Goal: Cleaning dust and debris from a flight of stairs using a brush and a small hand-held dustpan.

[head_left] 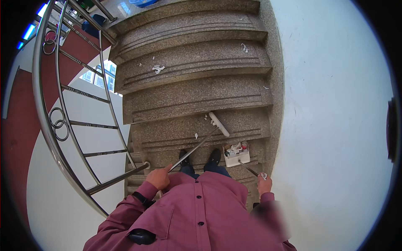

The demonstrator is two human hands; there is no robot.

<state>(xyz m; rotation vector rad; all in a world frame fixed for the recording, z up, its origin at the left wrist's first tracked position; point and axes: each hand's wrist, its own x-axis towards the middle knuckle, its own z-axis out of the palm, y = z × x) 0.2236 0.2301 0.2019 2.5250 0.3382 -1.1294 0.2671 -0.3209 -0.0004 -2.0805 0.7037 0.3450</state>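
Note:
My left hand (158, 179) is closed round the handle of a broom (219, 124). Its pale head with dark bristles rests on the step just ahead of my feet, beside a few white scraps (206, 117). In my right hand (264, 184) is the handle of a long-handled dustpan (237, 161). The dustpan's white box stands to the right of my shoes, and crumpled white paper and other litter lie in it. Another small white scrap (196, 136) lies left of the broom head.
Speckled stone stairs (197, 96) rise ahead, with crumpled paper (158, 69) and a twisted white scrap (244, 48) on higher steps. A metal railing (63, 159) runs along the left, a white wall (335, 125) along the right. A blue basin (143, 2) sits at the top.

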